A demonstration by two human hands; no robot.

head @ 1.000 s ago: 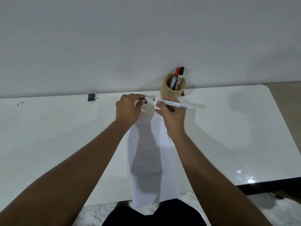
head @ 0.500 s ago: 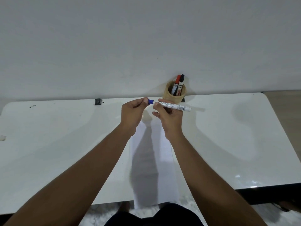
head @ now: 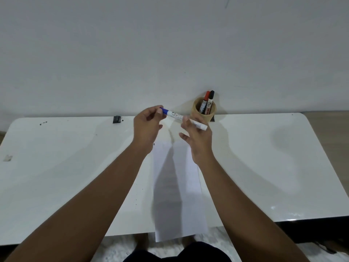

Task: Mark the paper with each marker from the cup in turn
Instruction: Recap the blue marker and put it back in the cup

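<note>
A blue marker (head: 176,116) with a white barrel is held level above the far end of the paper (head: 179,201). Its blue cap sits on the tip. My left hand (head: 148,127) pinches the capped end. My right hand (head: 198,142) holds the barrel's rear loosely, with the fingers spread and the thumb off the barrel. The paper is a long white strip that runs from under my hands to past the table's near edge. A tan cup (head: 204,110) stands against the wall, just behind my right hand, with a red marker (head: 206,99) and a black marker (head: 210,100) upright in it.
The white table (head: 264,157) has rounded far corners and meets a plain wall. A small black block (head: 116,119) lies at the back edge, left of my hands. A scrap of tape (head: 8,158) lies near the left edge. Dark specks dot the surface.
My left hand brought the blue cap to the marker's tip and pushed it on. Both hands drifted slightly left, and my right fingers have loosened on the barrel.
</note>
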